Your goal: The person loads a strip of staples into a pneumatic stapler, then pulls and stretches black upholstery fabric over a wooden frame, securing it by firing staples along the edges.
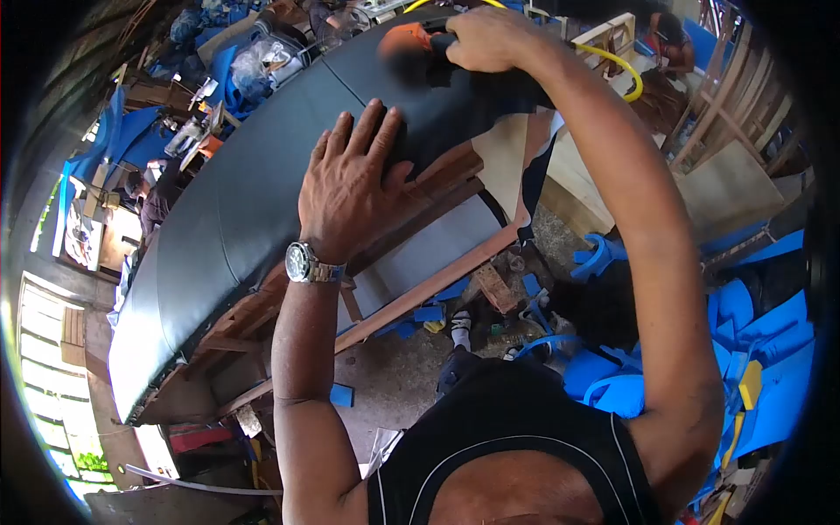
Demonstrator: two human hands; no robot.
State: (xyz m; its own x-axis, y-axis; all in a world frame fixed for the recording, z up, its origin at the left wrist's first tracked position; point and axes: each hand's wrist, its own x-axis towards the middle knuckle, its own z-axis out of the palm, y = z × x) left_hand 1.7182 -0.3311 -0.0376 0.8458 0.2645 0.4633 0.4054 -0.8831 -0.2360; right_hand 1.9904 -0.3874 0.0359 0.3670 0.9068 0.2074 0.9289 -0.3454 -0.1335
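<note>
A long curved seat piece, covered in dark leather-like material over a wooden frame, stretches across the view in front of me. My left hand, with a metal watch at the wrist, lies flat on the cover near its edge, fingers stretched out. At the top, my right hand is wrapped round an orange staple gun, which rests against or just over the cover. Part of the tool is blurred, so its tip cannot be made out. Loose dark material hangs below it at the frame's edge.
A yellow hose curves behind my right forearm. Blue foam scraps litter the floor at right. Wooden boards lean at upper right. Other people work at left and upper right. Cluttered materials fill the back.
</note>
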